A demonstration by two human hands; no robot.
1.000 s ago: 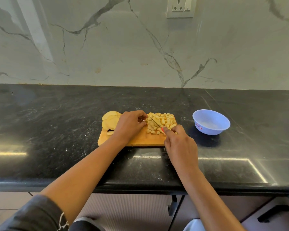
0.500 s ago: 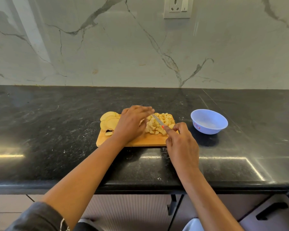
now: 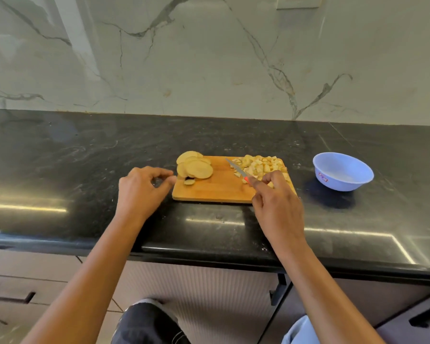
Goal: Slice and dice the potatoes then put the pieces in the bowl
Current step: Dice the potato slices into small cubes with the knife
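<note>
A wooden cutting board (image 3: 221, 189) lies on the black counter. Round potato slices (image 3: 195, 166) are stacked at its left end, with one small piece just below them. A heap of diced potato (image 3: 261, 165) covers its right end. My right hand (image 3: 274, 202) grips a knife (image 3: 236, 167) with a red handle, its blade pointing up-left over the dice. My left hand (image 3: 143, 192) hovers just left of the board with loosely curled fingers, holding nothing. A light blue bowl (image 3: 343, 171) stands to the right of the board; I see no pieces in it.
The black stone counter (image 3: 85, 170) runs left and right, with its front edge near my body. A marble wall rises behind it, with a socket (image 3: 298, 2) at the top. Drawers and cabinet handles sit below the counter.
My left hand has come off the diced pile and moved left, past the board's left edge. The knife stays in my right hand. The view has shifted left.
</note>
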